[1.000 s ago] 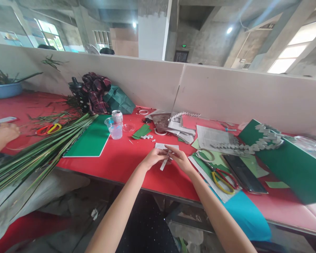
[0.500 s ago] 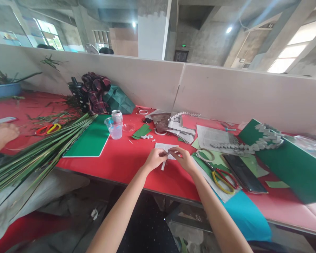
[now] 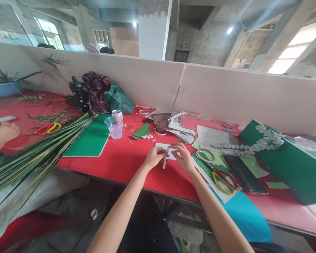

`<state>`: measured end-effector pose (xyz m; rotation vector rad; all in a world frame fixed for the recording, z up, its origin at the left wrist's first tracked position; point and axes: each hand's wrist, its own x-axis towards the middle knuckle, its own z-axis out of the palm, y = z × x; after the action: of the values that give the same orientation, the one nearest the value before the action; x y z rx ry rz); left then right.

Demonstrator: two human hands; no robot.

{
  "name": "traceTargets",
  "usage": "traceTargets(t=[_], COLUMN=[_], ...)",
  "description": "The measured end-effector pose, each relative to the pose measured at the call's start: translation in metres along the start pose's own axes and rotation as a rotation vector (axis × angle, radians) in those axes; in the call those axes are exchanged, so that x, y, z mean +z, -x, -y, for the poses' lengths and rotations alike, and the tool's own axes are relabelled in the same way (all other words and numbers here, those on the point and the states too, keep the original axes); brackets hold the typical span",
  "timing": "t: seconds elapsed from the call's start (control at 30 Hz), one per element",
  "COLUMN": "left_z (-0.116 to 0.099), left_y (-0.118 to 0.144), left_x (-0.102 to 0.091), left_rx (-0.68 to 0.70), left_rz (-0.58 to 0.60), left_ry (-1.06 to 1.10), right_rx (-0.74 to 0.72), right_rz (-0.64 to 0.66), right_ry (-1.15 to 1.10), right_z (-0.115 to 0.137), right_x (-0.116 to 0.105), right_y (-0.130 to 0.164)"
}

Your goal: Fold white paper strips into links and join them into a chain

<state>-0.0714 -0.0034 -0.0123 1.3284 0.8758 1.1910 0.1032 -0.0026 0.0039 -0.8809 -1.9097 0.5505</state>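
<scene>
Matt white paper strip (image 3: pixel 165 161), smooth glossy red tabletop (image 3: pixel 121 160)

We count two pairs of scissors: one (image 3: pixel 47 128) among the leaves, one (image 3: pixel 224 179) on the right. Three white tape rings lie on the bench (image 3: pixel 121 160): (image 3: pixel 143 112), (image 3: pixel 160 132) and (image 3: pixel 203 155). One plastic cup (image 3: pixel 113 128), one can (image 3: pixel 117 115), one phone (image 3: pixel 243 173). Our two hands, left (image 3: pixel 154 157) and right (image 3: pixel 184 159), share one paper strip (image 3: pixel 165 161).

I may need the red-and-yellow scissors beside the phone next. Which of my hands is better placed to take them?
Probably the right hand: the scissors lie on its side, just beyond its wrist. The left hand would have to cross over it. Both pinch the paper strip.
</scene>
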Motion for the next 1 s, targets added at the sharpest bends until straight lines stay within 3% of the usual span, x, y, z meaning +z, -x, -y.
traceTargets(t=[0.13, 0.27, 0.43, 0.8, 1.0], left_z=[-0.007, -0.005, 0.0, -0.008, -0.008], left_y=[0.0, -0.001, -0.002, 0.0, 0.001], left_x=[-0.004, -0.009, -0.011, -0.01, -0.005], left_rx=[-0.05, -0.127, -0.16, -0.145, -0.05], left_rz=[-0.117, -0.04, -0.009, -0.044, -0.104], left_ry=[0.23, 0.35, 0.405, 0.373, 0.152], right_rx=[-0.061, -0.082, -0.08, -0.046, 0.118], right_rz=[0.074, 0.166, 0.161, 0.16, 0.122], right_ry=[0.023, -0.005, -0.007, 0.077, 0.245], right_z=[-0.001, -0.003, -0.004, -0.007, -0.005], right_x=[0.006, 0.014, 0.015, 0.014, 0.014], right_y=[0.005, 0.008, 0.007, 0.006, 0.002])
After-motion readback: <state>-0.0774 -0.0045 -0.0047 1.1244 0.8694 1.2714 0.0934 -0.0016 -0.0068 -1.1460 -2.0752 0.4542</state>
